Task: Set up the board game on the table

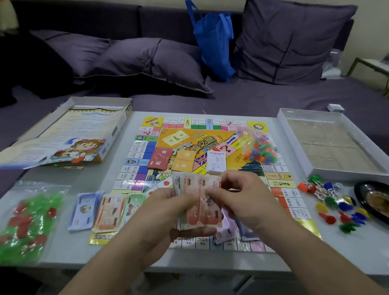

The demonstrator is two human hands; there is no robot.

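left hand (170,209) | fingers curled under play money (199,203) | right hand (242,199) | fingers pinching top note | above board (212,143)

Behind the tabletop (79,179) stands a dark purple sofa (278,99). Three purple cushions lie on it: two flat ones (149,60) at the left and middle, and one big cushion (292,37) upright at the right. A blue bag (215,45) leans between them. Dark clothing (12,68) lies at the left end. At the far right stands a small side table (382,67).
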